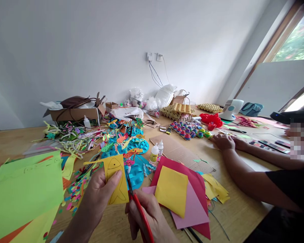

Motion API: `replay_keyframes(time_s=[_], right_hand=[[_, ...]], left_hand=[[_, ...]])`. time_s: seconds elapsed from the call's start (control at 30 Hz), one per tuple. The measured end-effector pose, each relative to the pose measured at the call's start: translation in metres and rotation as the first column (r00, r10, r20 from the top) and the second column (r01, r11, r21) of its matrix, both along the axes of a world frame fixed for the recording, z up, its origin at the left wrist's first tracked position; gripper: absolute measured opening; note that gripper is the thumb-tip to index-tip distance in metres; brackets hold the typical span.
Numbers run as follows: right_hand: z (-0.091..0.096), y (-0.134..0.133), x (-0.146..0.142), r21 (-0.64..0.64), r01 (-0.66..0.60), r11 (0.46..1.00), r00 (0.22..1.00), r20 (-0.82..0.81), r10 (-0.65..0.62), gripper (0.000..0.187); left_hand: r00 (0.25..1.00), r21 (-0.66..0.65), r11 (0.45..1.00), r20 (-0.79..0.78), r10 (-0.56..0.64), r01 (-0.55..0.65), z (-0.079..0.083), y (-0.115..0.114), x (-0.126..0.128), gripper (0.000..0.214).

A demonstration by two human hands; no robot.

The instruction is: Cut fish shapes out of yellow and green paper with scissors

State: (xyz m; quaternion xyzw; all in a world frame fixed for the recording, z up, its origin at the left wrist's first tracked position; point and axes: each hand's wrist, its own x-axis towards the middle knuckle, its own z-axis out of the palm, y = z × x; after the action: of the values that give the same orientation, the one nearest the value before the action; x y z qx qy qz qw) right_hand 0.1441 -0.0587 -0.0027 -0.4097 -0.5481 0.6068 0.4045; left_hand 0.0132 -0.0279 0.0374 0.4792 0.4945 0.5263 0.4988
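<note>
My left hand (97, 194) pinches a piece of yellow paper (118, 189) between thumb and fingers. A fish outline with an eye and a forked tail is drawn on it in dark line. A thin yellow strip sticks out at its upper left. Red-handled scissors (144, 216) are in my right hand (152, 212), blades pointing up beside the paper's right edge; whether they touch it I cannot tell. Behind the paper stands a blue painted egg-carton piece (138, 170) with colourful paper fish (121, 139). Yellow, pink and red sheets (172, 189) lie right of my right hand.
Green paper sheets (27, 199) cover the left front, beside scattered paper dots (73, 199). Two glue bottles (154, 152) stand upright mid-table. Farther back are a cardboard box (73, 114), egg trays (177, 109) and painted egg cups (184, 130). Another person's arms (240, 158) reach in from the right.
</note>
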Motion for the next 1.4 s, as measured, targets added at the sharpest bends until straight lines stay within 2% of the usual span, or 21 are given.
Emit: replay_keyframes(time_s=[0.23, 0.37, 0.47, 0.67, 0.77, 1.1, 1.27, 1.4], right_hand=[[0.006, -0.001, -0.002, -0.047, -0.020, 0.999, 0.998, -0.062, 0.017, 0.058], [0.010, -0.005, -0.001, -0.093, 0.021, 0.995, 0.999, -0.035, -0.024, 0.059], [0.010, -0.006, -0.001, -0.088, 0.030, 0.996, 0.999, -0.016, -0.031, 0.058], [0.010, -0.002, -0.004, -0.051, 0.009, 0.999, 0.999, -0.033, -0.011, 0.058], [0.009, -0.002, -0.003, -0.051, 0.001, 0.999, 1.000, -0.017, -0.002, 0.057], [0.003, -0.001, 0.001, 0.076, -0.017, 0.997, 1.000, 0.015, 0.016, 0.054], [-0.004, 0.001, -0.001, 0.198, 0.033, 0.980, 0.999, 0.026, -0.039, 0.054], [-0.001, 0.000, -0.003, 0.184, 0.045, 0.982, 0.999, 0.014, -0.049, 0.052]], left_hand=[[0.999, -0.003, 0.999, -0.023, 0.041, -0.041, 0.005, -0.005, 0.005, 0.012], [0.995, -0.085, 0.996, 0.102, 0.003, 0.006, 0.007, -0.006, 0.005, 0.012], [0.987, -0.096, 0.995, 0.161, -0.007, 0.023, 0.008, -0.006, 0.006, 0.012], [1.000, 0.006, 1.000, 0.000, 0.027, -0.027, 0.005, -0.005, 0.005, 0.012], [0.998, 0.012, 0.998, -0.040, 0.056, -0.055, 0.004, -0.005, 0.004, 0.013], [0.998, -0.008, 1.000, 0.058, 0.010, -0.009, 0.004, -0.005, 0.006, 0.013], [0.994, -0.032, 0.999, 0.106, 0.008, -0.004, 0.006, -0.007, 0.008, 0.011], [0.986, -0.078, 0.996, 0.165, -0.018, 0.031, 0.007, -0.010, 0.010, 0.015]])
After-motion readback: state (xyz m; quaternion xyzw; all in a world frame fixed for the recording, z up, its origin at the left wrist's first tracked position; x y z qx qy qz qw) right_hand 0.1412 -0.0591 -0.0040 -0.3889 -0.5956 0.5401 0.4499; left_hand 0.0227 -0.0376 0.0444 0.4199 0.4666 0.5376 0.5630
